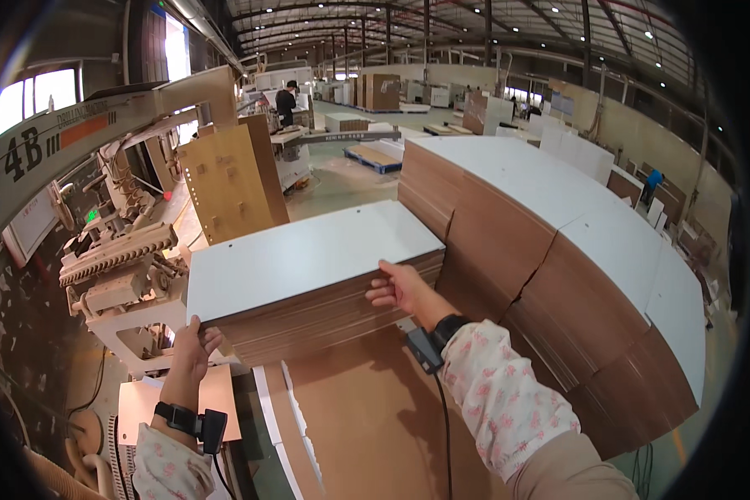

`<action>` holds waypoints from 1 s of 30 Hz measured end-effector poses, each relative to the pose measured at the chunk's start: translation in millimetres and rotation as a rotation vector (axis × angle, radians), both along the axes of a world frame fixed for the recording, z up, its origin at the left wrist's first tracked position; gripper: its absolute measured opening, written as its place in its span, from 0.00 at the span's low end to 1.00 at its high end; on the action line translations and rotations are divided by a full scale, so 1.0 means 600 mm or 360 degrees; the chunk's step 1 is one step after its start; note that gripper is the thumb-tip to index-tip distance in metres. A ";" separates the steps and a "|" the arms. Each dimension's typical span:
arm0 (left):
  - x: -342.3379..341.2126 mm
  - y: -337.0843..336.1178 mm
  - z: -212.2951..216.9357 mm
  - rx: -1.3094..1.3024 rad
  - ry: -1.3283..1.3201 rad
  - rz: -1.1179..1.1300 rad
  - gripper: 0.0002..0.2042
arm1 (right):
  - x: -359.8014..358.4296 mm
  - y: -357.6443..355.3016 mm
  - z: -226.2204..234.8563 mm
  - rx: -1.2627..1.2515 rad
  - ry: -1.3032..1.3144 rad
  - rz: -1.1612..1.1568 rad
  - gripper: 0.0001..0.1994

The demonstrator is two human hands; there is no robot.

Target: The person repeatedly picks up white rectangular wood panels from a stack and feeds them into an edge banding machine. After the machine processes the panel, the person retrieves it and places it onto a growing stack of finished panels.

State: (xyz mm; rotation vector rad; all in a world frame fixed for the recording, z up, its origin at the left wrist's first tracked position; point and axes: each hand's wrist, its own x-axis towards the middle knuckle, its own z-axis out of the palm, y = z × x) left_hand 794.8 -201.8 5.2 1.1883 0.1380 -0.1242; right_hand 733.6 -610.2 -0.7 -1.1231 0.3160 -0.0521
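The person's left hand is gripping the near left corner of a stack of white-faced boards, fingers clamped on its edge, while the right hand is clasping its right end (beside the taller board pile).

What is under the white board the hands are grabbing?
Under the white board sits a stack of brown boards; only their edges show. The left hand and right hand grip the stack's ends. Their flat faces stay hidden.
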 end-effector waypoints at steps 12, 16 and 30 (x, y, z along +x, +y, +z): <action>0.022 -0.026 0.006 0.0224 -0.0075 -0.0176 0.10 | 0.009 -0.043 0.028 -0.0420 0.0240 -0.0002 0.25; 0.007 -0.034 0.003 0.0228 -0.0131 -0.0212 0.17 | 0.005 -0.043 0.020 -0.0357 0.0181 0.0032 0.26; -0.309 0.061 -0.156 -0.0418 0.0016 0.0173 0.25 | -0.253 0.308 -0.053 0.0945 -0.0018 0.0799 0.14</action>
